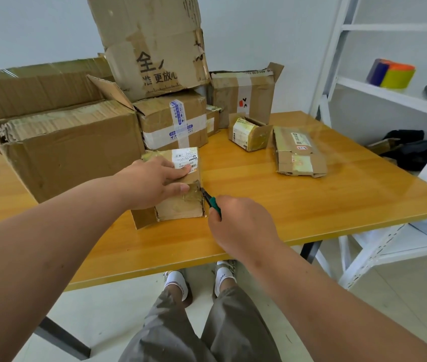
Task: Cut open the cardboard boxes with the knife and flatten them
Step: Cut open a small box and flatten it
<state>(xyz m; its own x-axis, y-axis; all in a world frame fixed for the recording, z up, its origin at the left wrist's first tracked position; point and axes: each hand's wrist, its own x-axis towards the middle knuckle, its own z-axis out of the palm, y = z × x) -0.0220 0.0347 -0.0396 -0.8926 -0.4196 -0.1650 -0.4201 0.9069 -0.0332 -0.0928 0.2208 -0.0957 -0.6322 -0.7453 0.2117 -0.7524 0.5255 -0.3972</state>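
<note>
Boxes: one flattened (300, 155) far right | left hand (152, 182) presses small box (181, 189) | right hand (241, 223) grips knife (211, 201) at its corner | stack (76, 121) uncut

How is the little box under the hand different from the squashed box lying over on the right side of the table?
The small box stands up with its shape; the squashed box lies flat. The left hand presses on the small box while the right hand puts the knife to its corner; nothing touches the squashed box. Both are brown cardboard with tape and labels, on the yellow table.
</note>
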